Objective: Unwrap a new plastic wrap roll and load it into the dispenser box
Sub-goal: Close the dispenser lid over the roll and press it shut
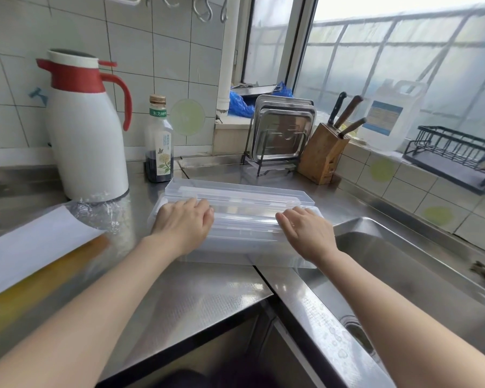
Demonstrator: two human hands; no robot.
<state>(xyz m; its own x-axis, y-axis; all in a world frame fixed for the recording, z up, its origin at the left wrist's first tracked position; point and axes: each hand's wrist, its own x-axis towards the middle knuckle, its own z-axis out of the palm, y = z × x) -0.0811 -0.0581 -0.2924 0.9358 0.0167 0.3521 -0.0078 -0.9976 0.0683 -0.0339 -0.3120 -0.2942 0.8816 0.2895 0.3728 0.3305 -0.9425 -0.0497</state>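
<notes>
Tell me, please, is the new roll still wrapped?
Still wrapped: the roll lies left on the counter inside crinkled clear film; neither hand touches it.

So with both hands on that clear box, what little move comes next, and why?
Probably swing the lid fully back. Both the left hand and the right hand rest on the clear dispenser box, while the plastic wrap roll lies in its wrapper on the counter to the left.

Left hand (184, 224), right hand (305, 232) (palms down); forearms extended.
</notes>
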